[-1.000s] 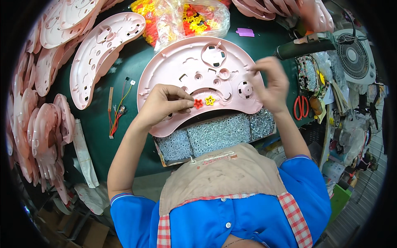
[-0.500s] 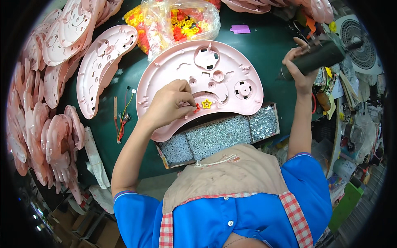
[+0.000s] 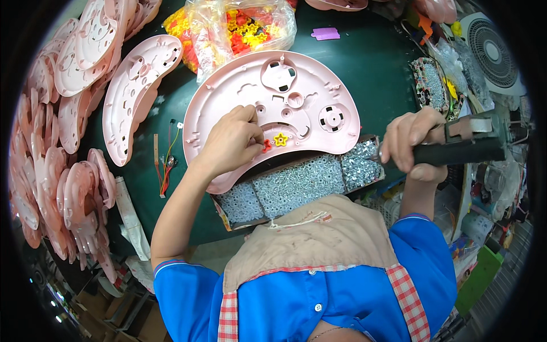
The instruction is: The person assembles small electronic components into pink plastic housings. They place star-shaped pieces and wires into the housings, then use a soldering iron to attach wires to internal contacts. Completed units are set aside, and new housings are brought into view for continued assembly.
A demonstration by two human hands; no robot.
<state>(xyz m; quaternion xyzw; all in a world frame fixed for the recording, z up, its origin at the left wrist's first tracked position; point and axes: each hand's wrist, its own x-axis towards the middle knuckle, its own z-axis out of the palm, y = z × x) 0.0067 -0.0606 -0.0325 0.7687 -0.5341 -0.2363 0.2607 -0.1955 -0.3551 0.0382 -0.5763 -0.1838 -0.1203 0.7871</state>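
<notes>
We have the panel (image 3: 314, 101) on the worktop (image 3: 382, 74), just beyond the parts box (image 3: 222, 212). On its near part, the red star (image 3: 266, 146) lies left of the yellow star (image 3: 280, 139). Our left hand (image 3: 232, 141) bends its fingers at the red star; we cannot tell whether they grip. At right, our right hand (image 3: 416, 138) has its fingers wrapped around the driver (image 3: 458, 154).

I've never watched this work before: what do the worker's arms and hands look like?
The left hand and right hand are bare, like the forearms. The short sleeves are bright blue, with thin contrasting stripes at the edge.
</notes>
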